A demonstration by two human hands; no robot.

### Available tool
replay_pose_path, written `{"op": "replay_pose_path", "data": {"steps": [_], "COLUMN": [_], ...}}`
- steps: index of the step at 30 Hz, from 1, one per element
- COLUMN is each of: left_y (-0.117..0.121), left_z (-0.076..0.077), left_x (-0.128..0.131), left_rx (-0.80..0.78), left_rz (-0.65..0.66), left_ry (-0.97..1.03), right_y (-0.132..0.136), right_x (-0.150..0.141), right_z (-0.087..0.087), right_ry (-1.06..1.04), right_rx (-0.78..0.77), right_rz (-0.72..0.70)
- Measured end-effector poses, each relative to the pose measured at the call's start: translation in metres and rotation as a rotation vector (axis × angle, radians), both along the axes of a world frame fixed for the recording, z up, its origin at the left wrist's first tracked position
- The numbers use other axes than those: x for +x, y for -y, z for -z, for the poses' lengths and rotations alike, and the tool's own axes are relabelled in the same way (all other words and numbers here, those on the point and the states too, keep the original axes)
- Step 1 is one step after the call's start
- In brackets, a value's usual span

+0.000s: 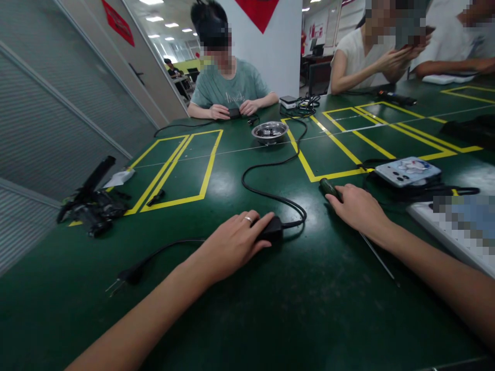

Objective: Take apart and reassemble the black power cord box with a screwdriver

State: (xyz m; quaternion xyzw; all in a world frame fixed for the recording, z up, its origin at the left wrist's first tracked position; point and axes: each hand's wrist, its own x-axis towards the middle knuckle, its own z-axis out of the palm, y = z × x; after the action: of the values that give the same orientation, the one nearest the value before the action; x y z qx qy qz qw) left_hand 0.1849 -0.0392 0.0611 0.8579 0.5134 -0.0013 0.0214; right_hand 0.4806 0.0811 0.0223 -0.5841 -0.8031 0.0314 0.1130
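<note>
My left hand [235, 242] lies palm-down, fingers closed over a black power adapter [271, 230] on the green table [294, 309]; its cable [266, 170] loops toward a steel bowl [269, 132]. My right hand [358, 208] grips a green-handled screwdriver [328, 187], shaft flat on the table.

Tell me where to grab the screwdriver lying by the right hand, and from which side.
Grip the dark green handle, coming down from above beside the right hand. It is the thick end; the thin shaft lies flat on the table, pointing toward the person.
</note>
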Motion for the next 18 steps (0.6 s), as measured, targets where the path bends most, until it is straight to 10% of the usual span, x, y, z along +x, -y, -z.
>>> {"op": "replay_pose_path", "data": {"steps": [10,18], "left_y": [0.008,0.000], "left_z": [-0.027,-0.001], "left_x": [-0.211,-0.238], "left_rx": [0.005,-0.121], "left_rz": [-0.563,-0.611], "left_ry": [-0.025,-0.095], "right_y": [-0.004,-0.006], "right_x": [0.002,0.002], "right_z": [-0.003,-0.003], "right_ry": [0.004,0.024], "right_rx": [-0.047,-0.053], "right_rz": [-0.018,-0.007]}}
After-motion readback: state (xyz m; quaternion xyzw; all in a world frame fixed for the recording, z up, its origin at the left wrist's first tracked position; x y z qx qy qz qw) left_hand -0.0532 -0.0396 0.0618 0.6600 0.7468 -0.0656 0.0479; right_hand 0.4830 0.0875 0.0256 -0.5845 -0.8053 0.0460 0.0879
